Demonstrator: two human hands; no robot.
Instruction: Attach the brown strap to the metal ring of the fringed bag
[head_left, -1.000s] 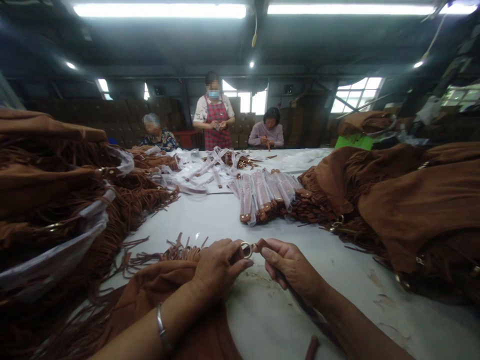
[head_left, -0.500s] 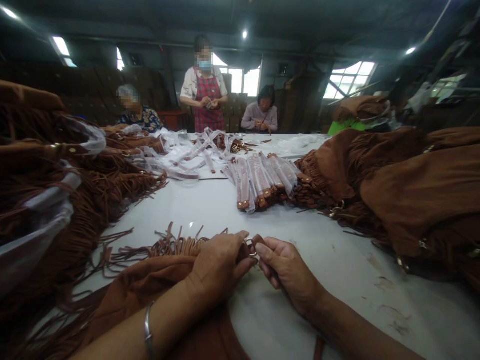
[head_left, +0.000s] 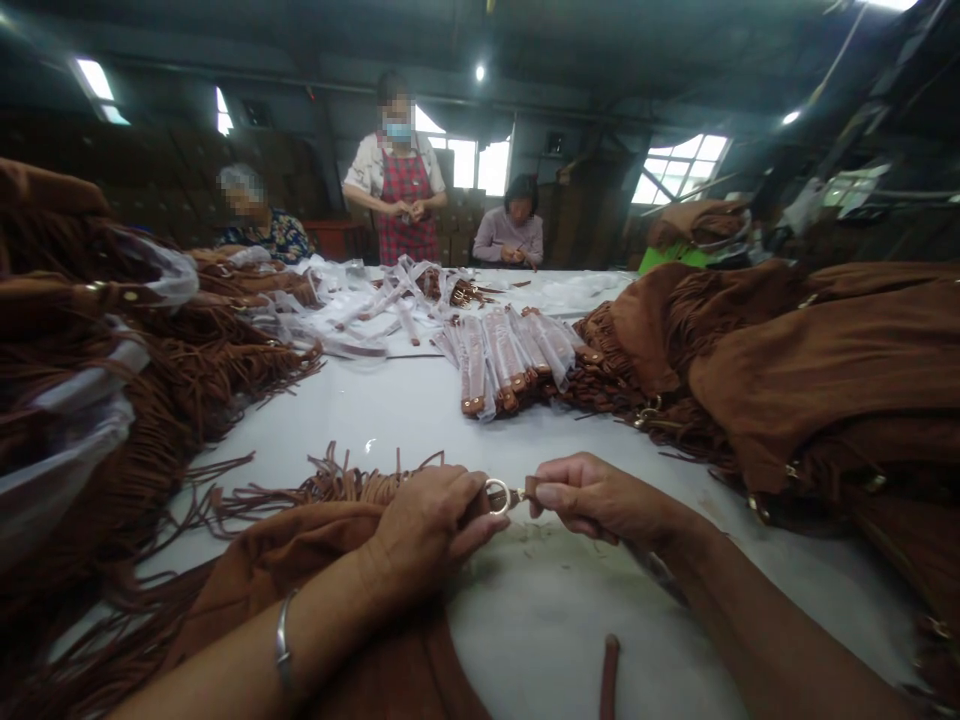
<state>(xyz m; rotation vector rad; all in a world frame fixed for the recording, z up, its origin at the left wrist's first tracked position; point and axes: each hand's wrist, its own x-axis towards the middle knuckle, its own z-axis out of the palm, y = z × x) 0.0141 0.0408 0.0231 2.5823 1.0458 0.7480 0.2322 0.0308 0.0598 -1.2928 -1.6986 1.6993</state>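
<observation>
Over the near half of the white table (head_left: 352, 405), the left hand (head_left: 427, 520) is pinched on the left side of a gold-toned ring (head_left: 507, 503), whose round opening faces the wearer. The right hand (head_left: 600, 497) is clamped by thumb and fingers on the end of a brown strap (head_left: 532, 488). A small metal clasp (head_left: 520, 495) at that end points left at the ring, its axis roughly parallel to the table's far edge; whether it is hooked on cannot be told. A blurred band emerges beneath the right wrist, slanting towards the near right corner.

Below the left forearm lies a brown fringed bag (head_left: 300, 560), its fringe pointing towards the far edge and the left edge. Another narrow strap (head_left: 610, 670) lies nearer the wearer, its long axis running from near to far. Plastic-wrapped straps (head_left: 499, 360) lie farther off, lengthwise towards the far edge.
</observation>
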